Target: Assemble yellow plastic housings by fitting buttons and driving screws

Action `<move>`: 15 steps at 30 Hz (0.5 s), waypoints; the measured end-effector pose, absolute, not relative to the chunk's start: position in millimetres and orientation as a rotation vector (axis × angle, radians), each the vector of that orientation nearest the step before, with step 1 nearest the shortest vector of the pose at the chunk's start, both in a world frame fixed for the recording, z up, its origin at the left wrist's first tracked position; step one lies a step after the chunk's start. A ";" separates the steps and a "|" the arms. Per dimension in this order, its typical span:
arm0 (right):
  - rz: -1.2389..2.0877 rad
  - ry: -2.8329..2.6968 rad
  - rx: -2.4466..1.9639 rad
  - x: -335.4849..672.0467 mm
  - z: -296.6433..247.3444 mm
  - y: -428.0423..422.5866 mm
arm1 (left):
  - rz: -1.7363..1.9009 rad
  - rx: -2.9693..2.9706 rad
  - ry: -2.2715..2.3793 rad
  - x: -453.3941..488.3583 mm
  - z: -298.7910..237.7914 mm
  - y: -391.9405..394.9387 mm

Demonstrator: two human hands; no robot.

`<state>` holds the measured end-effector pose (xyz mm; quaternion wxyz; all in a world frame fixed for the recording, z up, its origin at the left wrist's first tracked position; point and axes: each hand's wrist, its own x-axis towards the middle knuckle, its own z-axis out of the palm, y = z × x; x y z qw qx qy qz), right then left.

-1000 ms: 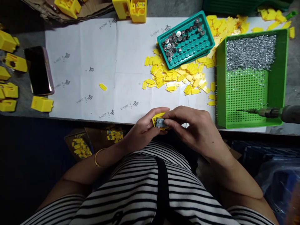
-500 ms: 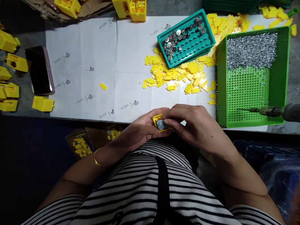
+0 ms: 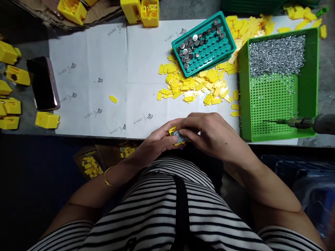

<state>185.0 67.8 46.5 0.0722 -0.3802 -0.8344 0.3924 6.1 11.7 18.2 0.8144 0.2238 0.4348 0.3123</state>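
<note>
Beyond the yellow casing, white paper covers the grey table.

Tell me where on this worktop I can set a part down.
Bare white paper lies between the phone and the lone yellow piece, and between that piece and the yellow pile. Crowded: around the teal tray, across to the green basket, and left of the phone among yellow housings. The left hand and right hand block part of the near edge.

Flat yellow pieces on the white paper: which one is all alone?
The piece between the phone and the teal tray. It lies apart; the others gather near that tray or the green bin.
</note>
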 end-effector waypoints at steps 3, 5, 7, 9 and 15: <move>1.075 -2.557 -1.201 181.5 44.6 60.0 | 0.633 0.504 0.984 4.9 14.0 10.6; 0.958 -2.574 -1.270 179.3 42.0 53.0 | 0.628 0.508 0.999 4.3 12.2 10.6; 0.870 -2.550 -1.290 177.6 37.5 48.2 | 0.635 0.489 1.000 4.5 11.9 11.8; 0.860 -2.483 -1.278 176.0 31.1 47.1 | 0.636 0.455 1.001 5.4 12.6 13.7; 1.097 -2.125 -1.082 179.5 16.9 46.7 | 0.674 0.422 0.994 6.0 9.4 15.5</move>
